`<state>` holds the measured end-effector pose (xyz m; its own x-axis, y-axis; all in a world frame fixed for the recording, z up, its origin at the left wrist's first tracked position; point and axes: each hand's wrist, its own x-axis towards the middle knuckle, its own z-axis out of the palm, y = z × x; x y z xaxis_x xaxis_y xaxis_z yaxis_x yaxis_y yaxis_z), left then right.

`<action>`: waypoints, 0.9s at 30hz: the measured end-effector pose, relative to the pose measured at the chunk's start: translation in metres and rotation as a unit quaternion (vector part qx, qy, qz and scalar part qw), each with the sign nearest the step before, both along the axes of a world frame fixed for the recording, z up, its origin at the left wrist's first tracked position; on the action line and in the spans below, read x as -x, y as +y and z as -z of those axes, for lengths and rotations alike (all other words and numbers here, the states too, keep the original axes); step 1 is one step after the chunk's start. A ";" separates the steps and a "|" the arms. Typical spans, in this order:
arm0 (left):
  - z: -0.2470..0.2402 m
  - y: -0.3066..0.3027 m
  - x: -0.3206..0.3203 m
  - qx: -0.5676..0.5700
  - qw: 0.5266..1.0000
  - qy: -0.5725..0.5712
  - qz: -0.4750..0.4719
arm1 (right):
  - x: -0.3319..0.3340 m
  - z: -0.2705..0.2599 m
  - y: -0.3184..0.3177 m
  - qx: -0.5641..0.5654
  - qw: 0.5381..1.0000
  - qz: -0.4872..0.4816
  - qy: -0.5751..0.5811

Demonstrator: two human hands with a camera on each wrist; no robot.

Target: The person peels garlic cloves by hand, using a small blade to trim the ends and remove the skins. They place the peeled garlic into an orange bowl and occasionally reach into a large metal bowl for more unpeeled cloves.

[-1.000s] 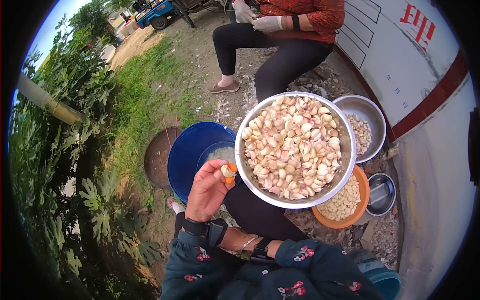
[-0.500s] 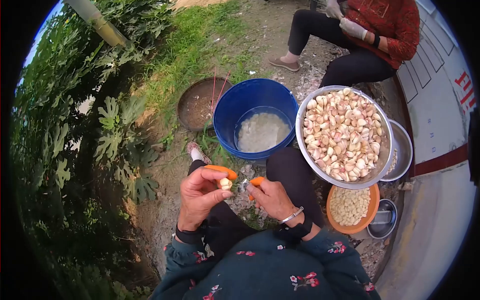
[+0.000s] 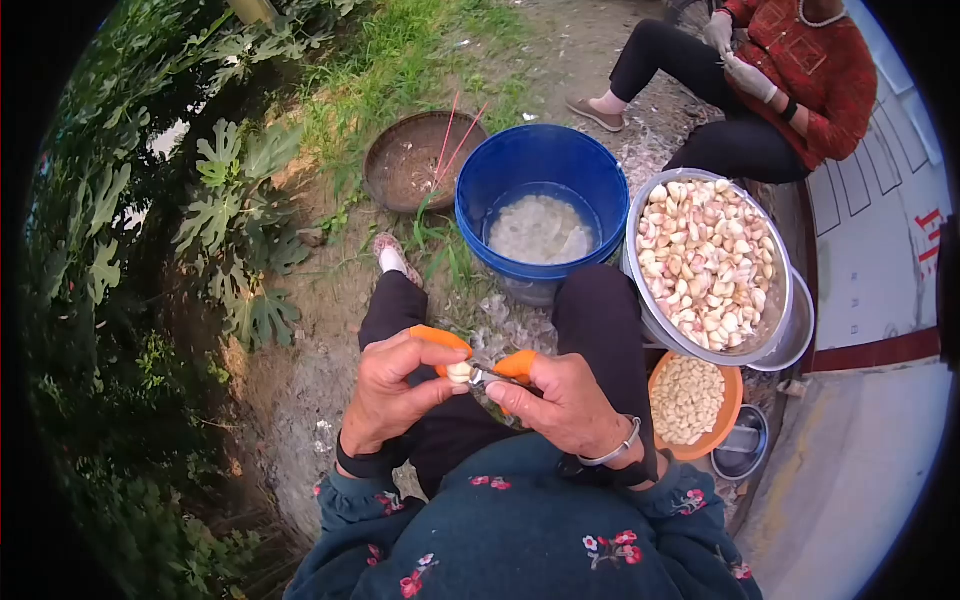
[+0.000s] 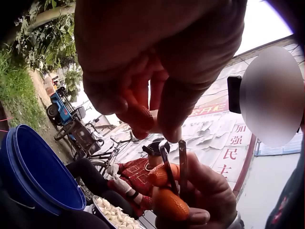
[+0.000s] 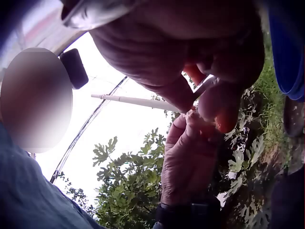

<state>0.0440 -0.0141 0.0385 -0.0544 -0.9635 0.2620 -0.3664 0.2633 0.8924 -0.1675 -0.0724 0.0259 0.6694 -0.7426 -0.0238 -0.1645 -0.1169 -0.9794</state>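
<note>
My left hand [image 3: 395,390] pinches a pale garlic clove [image 3: 459,372] between thumb and forefinger. Close against the clove, my right hand [image 3: 575,405] grips a thin two-armed metal tool [image 4: 183,164] that looks like tweezers. Its two arms stand apart in the left wrist view. Orange finger covers [image 3: 440,338] sit on fingers of both hands. Beyond the right knee, a large steel bowl [image 3: 776,305] is heaped with unpeeled garlic cloves. A blue bucket [image 3: 540,155] ahead of the hands has pale cloves in water.
An orange basin [image 3: 734,400] of peeled cloves and a small metal basin [image 3: 762,440] stand at right. Another steel bowl [image 3: 800,325] is partly hidden. A round brown tray [image 3: 400,165] lies left of the bucket. A gloved person [image 3: 790,100] sits opposite, by a white wall [image 3: 870,410].
The head view has swung down and left. The right hand has come out from behind the bowl, and its tool has moved in to the clove in the left hand.
</note>
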 end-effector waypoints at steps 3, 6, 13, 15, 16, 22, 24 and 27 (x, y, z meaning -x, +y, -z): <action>-0.001 0.001 -0.002 -0.001 1.000 -0.012 0.009 | -0.002 0.002 0.000 0.026 1.000 -0.008 0.009; -0.002 0.002 -0.004 0.003 0.999 -0.041 0.025 | -0.002 0.000 -0.003 0.030 0.999 -0.022 0.012; 0.002 0.003 -0.006 -0.015 0.998 -0.009 0.057 | 0.004 0.000 -0.012 -0.169 0.981 -0.091 -0.002; 0.010 0.005 -0.003 -0.042 0.994 0.088 0.052 | 0.004 0.005 -0.013 -0.245 0.963 -0.105 -0.038; 0.016 0.007 -0.001 -0.060 0.985 0.156 0.045 | 0.002 0.008 -0.012 -0.273 0.954 -0.108 -0.063; 0.042 0.013 0.019 -0.075 0.854 0.515 0.004 | -0.006 0.014 -0.011 -0.242 0.962 -0.095 -0.084; 0.043 0.011 0.015 -0.043 0.811 0.584 0.012 | -0.009 0.024 -0.009 -0.063 0.994 -0.090 -0.017; 0.030 0.009 0.004 -0.005 0.836 0.548 -0.033 | -0.016 0.051 -0.004 0.233 0.957 -0.108 0.133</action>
<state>0.0398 -0.0054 0.0080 0.2662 -0.9574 0.1123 0.6590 0.2658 0.7036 -0.1518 -0.0769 -0.0255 0.8251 -0.5583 0.0859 -0.3226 -0.5905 -0.7398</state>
